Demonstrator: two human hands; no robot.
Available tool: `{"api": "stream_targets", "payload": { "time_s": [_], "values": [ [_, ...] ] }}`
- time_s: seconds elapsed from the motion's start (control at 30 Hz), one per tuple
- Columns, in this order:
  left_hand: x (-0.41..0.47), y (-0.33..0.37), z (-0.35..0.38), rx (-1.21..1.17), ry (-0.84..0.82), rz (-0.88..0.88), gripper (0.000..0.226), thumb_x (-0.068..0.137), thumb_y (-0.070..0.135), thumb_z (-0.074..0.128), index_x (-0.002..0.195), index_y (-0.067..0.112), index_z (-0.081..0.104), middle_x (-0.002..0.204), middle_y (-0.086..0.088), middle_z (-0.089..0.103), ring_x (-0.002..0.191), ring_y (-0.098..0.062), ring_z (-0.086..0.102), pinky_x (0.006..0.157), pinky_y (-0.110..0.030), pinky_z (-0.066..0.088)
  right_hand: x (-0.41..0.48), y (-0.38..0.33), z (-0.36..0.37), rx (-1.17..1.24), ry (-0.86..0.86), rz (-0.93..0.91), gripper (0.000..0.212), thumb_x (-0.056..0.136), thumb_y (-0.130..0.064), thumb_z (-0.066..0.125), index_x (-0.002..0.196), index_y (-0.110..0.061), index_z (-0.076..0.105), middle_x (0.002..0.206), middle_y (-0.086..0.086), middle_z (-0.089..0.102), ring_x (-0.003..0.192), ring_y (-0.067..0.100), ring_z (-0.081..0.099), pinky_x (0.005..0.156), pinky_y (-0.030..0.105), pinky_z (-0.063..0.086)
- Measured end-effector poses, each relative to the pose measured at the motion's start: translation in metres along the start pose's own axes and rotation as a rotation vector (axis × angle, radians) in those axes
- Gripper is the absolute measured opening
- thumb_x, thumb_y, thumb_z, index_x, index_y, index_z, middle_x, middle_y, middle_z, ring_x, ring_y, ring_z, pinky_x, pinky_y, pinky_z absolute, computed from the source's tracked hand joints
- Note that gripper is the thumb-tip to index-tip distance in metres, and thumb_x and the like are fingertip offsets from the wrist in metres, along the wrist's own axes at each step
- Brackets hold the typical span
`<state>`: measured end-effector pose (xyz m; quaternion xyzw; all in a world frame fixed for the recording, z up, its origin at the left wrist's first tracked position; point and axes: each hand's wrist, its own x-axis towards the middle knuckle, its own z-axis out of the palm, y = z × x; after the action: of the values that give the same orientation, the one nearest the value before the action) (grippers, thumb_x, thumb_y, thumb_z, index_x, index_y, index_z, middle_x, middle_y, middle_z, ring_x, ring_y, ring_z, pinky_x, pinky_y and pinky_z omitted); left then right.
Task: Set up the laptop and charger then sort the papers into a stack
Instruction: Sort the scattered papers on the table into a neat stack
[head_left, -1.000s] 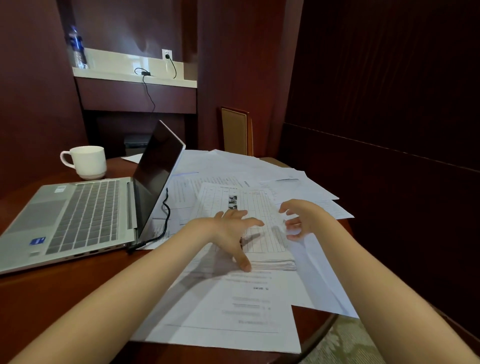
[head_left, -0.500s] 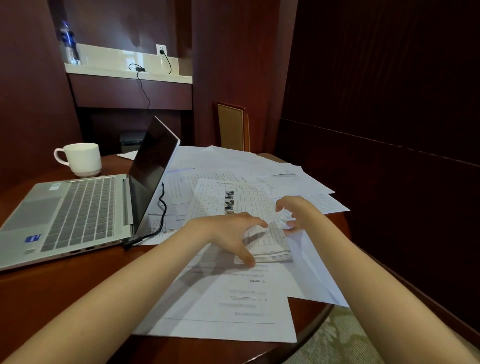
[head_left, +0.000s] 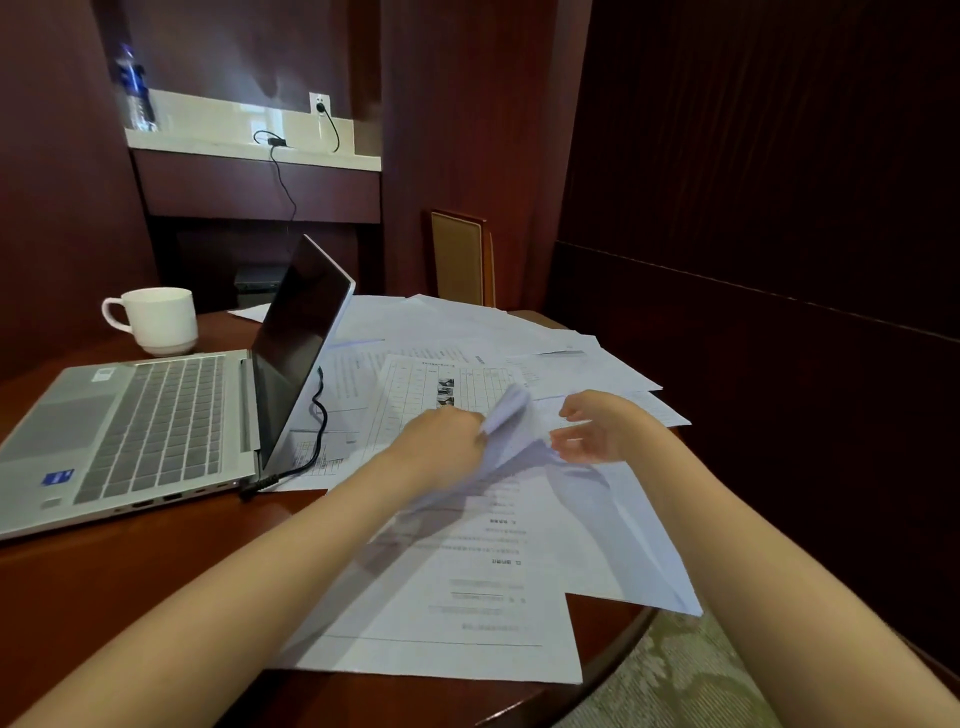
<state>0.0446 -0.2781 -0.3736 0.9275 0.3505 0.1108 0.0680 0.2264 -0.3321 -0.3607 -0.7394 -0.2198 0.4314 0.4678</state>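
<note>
A silver laptop lies open on the left of the round wooden table, its dark screen tilted back. A black charger cable runs from the laptop's right edge; more cable hangs from a wall socket at the back. White papers lie scattered over the table's right half. My left hand grips a bundle of sheets and lifts its edge, which is motion-blurred. My right hand hovers just right of the bundle with fingers loosely curled, holding nothing.
A white mug stands behind the laptop at the left. A chair back rises beyond the table. On the back shelf stands a water bottle. Dark wood panels close off the right; patterned carpet shows under the table's near-right edge.
My left hand went from pressing flat on the paper bundle to gripping it and lifting its edge. My right hand drew slightly away from the bundle to the right.
</note>
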Motion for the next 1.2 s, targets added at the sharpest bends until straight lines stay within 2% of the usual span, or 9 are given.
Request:
{"api": "stream_targets", "payload": {
  "time_s": [0.17, 0.23, 0.37, 0.47, 0.57, 0.7, 0.93, 1.07, 1.2],
  "values": [
    [0.003, -0.005, -0.003, -0.126, 0.017, -0.107, 0.033, 0.100, 0.021, 0.033, 0.068, 0.012, 0.037, 0.071, -0.002, 0.041, 0.076, -0.025, 0.045, 0.062, -0.029, 0.031, 0.006, 0.004, 0.006, 0.027, -0.009, -0.015, 0.032, 0.089, -0.002, 0.054, 0.118, -0.004, 0.041, 0.104, 0.015, 0.043, 0.070, 0.030, 0.052, 0.071, 0.040, 0.054],
    [0.003, -0.006, -0.003, -0.171, 0.030, -0.142, 0.036, 0.099, 0.020, 0.032, 0.063, 0.015, 0.032, 0.068, 0.000, 0.038, 0.073, -0.024, 0.043, 0.058, -0.029, 0.030, 0.005, 0.007, 0.013, 0.085, -0.020, -0.028, 0.028, 0.089, 0.000, 0.056, 0.112, -0.001, 0.038, 0.090, 0.014, 0.044, 0.067, 0.031, 0.052, 0.067, 0.037, 0.056],
    [0.004, -0.010, -0.008, -0.276, 0.105, -0.186, 0.034, 0.099, 0.017, 0.031, 0.066, 0.011, 0.035, 0.075, -0.006, 0.045, 0.073, -0.025, 0.043, 0.058, -0.029, 0.031, 0.017, 0.024, 0.026, 0.015, 0.073, -0.099, 0.012, 0.083, -0.002, 0.061, 0.090, 0.001, 0.051, 0.066, 0.013, 0.051, 0.049, 0.024, 0.052, 0.037, 0.023, 0.049],
    [0.005, -0.011, -0.013, -0.329, 0.202, -0.197, 0.025, 0.100, 0.017, 0.031, 0.086, 0.005, 0.046, 0.090, -0.015, 0.053, 0.081, -0.032, 0.050, 0.066, -0.029, 0.036, 0.019, 0.030, 0.032, -0.345, 0.175, -0.204, 0.020, 0.079, -0.009, 0.055, 0.061, -0.004, 0.051, 0.041, 0.006, 0.058, 0.035, 0.016, 0.050, 0.051, 0.024, 0.047],
    [0.007, -0.013, -0.014, -0.382, 0.261, -0.212, 0.024, 0.101, 0.017, 0.031, 0.099, 0.003, 0.051, 0.102, -0.018, 0.058, 0.086, -0.031, 0.051, 0.070, -0.030, 0.037, 0.012, 0.025, 0.029, -0.552, 0.200, -0.248, 0.027, 0.078, -0.011, 0.052, 0.052, -0.009, 0.052, 0.030, -0.004, 0.051, 0.044, 0.016, 0.051, 0.058, 0.025, 0.047],
    [0.007, -0.014, -0.015, -0.398, 0.292, -0.219, 0.025, 0.101, 0.014, 0.031, 0.105, -0.001, 0.051, 0.104, -0.019, 0.057, 0.083, -0.027, 0.046, 0.071, -0.028, 0.035, 0.004, 0.012, 0.019, -0.266, 0.192, -0.270, 0.031, 0.082, -0.005, 0.055, 0.052, -0.006, 0.050, 0.030, -0.003, 0.046, 0.034, 0.014, 0.046, 0.038, 0.018, 0.032],
    [0.010, -0.010, -0.014, -0.429, 0.284, -0.248, 0.021, 0.100, 0.015, 0.032, 0.096, 0.004, 0.048, 0.105, -0.020, 0.057, 0.083, -0.026, 0.045, 0.072, -0.029, 0.036, -0.004, 0.000, 0.013, 0.270, 0.371, -0.470, 0.030, 0.082, -0.007, 0.059, 0.054, -0.006, 0.048, 0.051, 0.006, 0.048, 0.041, 0.019, 0.041, 0.048, 0.026, 0.032],
    [0.012, -0.005, -0.014, -0.443, 0.241, -0.252, 0.025, 0.100, 0.014, 0.032, 0.104, 0.001, 0.053, 0.101, -0.018, 0.056, 0.082, -0.025, 0.045, 0.071, -0.028, 0.036, -0.013, -0.016, 0.011, 0.590, 0.259, -0.446, 0.025, 0.086, -0.004, 0.057, 0.062, -0.006, 0.051, 0.027, -0.005, 0.034, 0.025, 0.006, 0.032, 0.043, 0.019, 0.037],
    [0.015, -0.003, -0.008, -0.460, 0.087, -0.226, 0.018, 0.094, 0.011, 0.034, 0.089, 0.011, 0.051, 0.095, -0.009, 0.053, 0.083, -0.024, 0.047, 0.071, -0.027, 0.036, -0.027, -0.046, -0.002, 0.755, 0.172, -0.536, 0.021, 0.090, -0.012, 0.058, 0.069, -0.014, 0.053, 0.036, -0.006, 0.039, 0.043, 0.007, 0.040, 0.059, 0.019, 0.046]
  ]
}}
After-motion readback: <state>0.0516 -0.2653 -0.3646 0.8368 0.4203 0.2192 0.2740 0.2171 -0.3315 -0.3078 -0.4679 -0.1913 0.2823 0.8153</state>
